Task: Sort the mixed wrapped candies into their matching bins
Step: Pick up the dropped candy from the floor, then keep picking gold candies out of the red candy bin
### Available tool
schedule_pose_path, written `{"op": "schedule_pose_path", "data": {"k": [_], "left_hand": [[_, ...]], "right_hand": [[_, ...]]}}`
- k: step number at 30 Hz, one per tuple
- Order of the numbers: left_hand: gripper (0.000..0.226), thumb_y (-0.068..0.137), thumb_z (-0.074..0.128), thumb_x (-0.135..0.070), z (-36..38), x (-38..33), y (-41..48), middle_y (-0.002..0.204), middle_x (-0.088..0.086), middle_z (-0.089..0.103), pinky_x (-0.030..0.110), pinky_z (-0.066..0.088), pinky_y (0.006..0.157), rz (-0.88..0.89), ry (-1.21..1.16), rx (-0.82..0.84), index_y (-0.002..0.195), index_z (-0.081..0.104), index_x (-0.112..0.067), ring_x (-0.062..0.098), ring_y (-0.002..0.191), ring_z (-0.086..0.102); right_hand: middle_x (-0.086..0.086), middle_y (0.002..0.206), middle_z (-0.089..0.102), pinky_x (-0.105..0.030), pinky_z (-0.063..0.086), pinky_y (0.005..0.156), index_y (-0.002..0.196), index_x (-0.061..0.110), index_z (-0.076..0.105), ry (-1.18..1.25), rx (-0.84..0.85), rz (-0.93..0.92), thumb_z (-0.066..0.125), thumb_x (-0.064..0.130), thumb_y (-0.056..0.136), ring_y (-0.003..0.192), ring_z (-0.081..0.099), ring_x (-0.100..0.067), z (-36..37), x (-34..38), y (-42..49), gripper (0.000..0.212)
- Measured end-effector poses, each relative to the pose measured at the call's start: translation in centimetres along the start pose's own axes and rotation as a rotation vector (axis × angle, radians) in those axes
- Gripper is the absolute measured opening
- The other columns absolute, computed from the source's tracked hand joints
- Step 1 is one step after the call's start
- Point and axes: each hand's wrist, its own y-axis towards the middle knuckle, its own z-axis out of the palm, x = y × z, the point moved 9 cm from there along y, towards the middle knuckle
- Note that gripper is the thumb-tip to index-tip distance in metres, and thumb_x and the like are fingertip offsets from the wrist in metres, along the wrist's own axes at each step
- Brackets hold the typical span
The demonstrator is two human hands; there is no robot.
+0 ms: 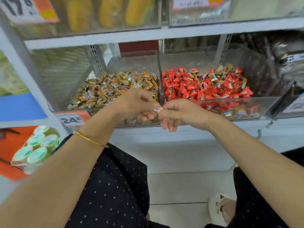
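Fingers of left hand [137, 104] and right hand [181, 113] pinch the small shiny wrapped candy [157, 110], lying crosswise between them; clear plastic bin of gold-wrapped candies [131, 63] sits nearer the left.

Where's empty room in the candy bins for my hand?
Bare room shows behind the gold candies in the left bin and behind the red candies in the right bin. The fronts are piled full, and the left hand and right hand pinch a candy by the divider.
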Motion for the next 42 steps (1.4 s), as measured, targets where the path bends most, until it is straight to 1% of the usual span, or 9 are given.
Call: {"op": "schedule_pose_path", "data": {"k": [4, 8, 11, 14, 20, 23, 27, 37, 42], "left_hand": [[0.016, 0.089, 0.062, -0.014, -6.7, -0.6, 0.3, 0.079, 0.018, 0.068, 0.023, 0.052, 0.05, 0.042, -0.107, -0.404, 0.083, 0.062, 0.0, 0.012, 0.055, 0.062], [0.039, 0.093, 0.053, -0.031, -8.9, -0.5, 3.3, 0.105, 0.021, 0.065, 0.039, 0.05, 0.08, -0.086, 0.467, -0.572, 0.118, 0.058, -0.002, 0.033, 0.092, 0.062], [0.037, 0.093, 0.051, -0.018, -5.4, -6.2, 5.4, 0.124, 0.02, 0.058, 0.036, 0.037, 0.099, 0.241, 0.577, -0.618, 0.128, 0.053, -0.005, 0.034, 0.115, 0.052], [0.033, 0.093, 0.05, -0.014, 0.9, -11.6, 9.1, 0.126, 0.013, 0.056, 0.026, 0.028, 0.098, 0.501, 0.621, -0.45, 0.125, 0.057, -0.009, 0.026, 0.12, 0.048], [0.041, 0.095, 0.044, -0.016, 8.6, -9.7, 21.0, 0.138, 0.013, 0.047, 0.043, 0.034, 0.107, 0.269, 0.81, -0.144, 0.136, 0.046, -0.014, 0.03, 0.128, 0.043], [0.05, 0.096, 0.042, -0.016, 9.5, -7.9, 23.6, 0.144, 0.01, 0.041, 0.046, 0.028, 0.111, 0.215, 0.874, -0.082, 0.144, 0.032, -0.02, 0.028, 0.134, 0.037], [0.038, 0.093, 0.046, -0.015, 8.5, -6.0, 24.4, 0.135, 0.01, 0.051, 0.042, 0.039, 0.104, 0.164, 0.916, -0.13, 0.131, 0.05, -0.016, 0.029, 0.125, 0.045], [0.03, 0.086, 0.062, -0.035, 8.1, -6.9, 23.4, 0.126, 0.0, 0.05, 0.04, 0.034, 0.104, 0.118, 0.806, -0.119, 0.115, 0.058, -0.027, 0.026, 0.124, 0.039], [0.017, 0.08, 0.068, -0.021, 8.5, -7.6, 22.3, 0.101, -0.005, 0.055, 0.032, 0.044, 0.089, 0.152, 0.672, -0.011, 0.095, 0.061, -0.018, 0.017, 0.101, 0.053]], "right_hand": [[-0.012, 0.069, 0.066, -0.022, 0.05, 0.048, 0.088, 0.0, 0.063, -0.156, -0.16, -0.017, 0.054, 0.009, 0.094, 0.051, 0.06, -0.014, -4.6, 3.7, -0.4, 0.014], [-0.013, 0.069, 0.066, -0.023, 0.05, 0.049, 0.086, 0.0, 0.065, -0.253, -0.382, 0.082, 0.055, 0.01, 0.093, 0.051, 0.059, -0.014, -11.9, 3.7, -1.4, 0.016], [-0.013, 0.065, 0.063, -0.021, 0.047, 0.043, 0.086, -0.003, 0.064, -0.335, -0.54, 0.185, 0.055, 0.007, 0.093, 0.045, 0.056, -0.014, -17.9, 2.7, -2.0, 0.015], [-0.015, 0.064, 0.06, -0.02, 0.045, 0.038, 0.089, -0.004, 0.062, -0.38, -0.632, 0.267, 0.054, 0.002, 0.092, 0.039, 0.054, -0.011, -22.9, 1.6, -1.4, 0.011], [-0.014, 0.079, 0.067, -0.033, 0.052, 0.063, 0.098, -0.001, 0.067, -0.513, -0.749, 0.299, 0.051, -0.001, 0.091, 0.068, 0.064, -0.025, -29.8, -2.3, 3.1, 0.018], [-0.007, 0.129, 0.058, -0.025, 0.039, 0.094, 0.124, 0.012, 0.059, -0.87, -0.572, 0.306, 0.052, 0.016, 0.094, 0.117, 0.054, -0.022, -29.8, -2.4, 6.9, 0.031], [-0.003, 0.142, 0.045, -0.016, 0.035, 0.09, 0.14, 0.02, 0.042, -0.798, -0.233, 0.291, 0.062, 0.003, 0.083, 0.126, 0.045, -0.018, -27.6, -4.2, 11.5, 0.062], [-0.005, 0.128, 0.054, -0.014, 0.049, 0.052, 0.124, 0.01, 0.058, -0.667, -0.191, 0.246, 0.07, 0.002, 0.081, 0.063, 0.059, -0.008, -25.8, -5.2, 9.6, 0.045], [0.002, 0.098, 0.061, -0.02, 0.058, 0.065, 0.098, 0.01, 0.07, -0.377, -0.386, 0.194, 0.069, -0.004, 0.08, 0.067, 0.063, -0.007, -26.4, -4.0, 5.2, 0.022]]}}
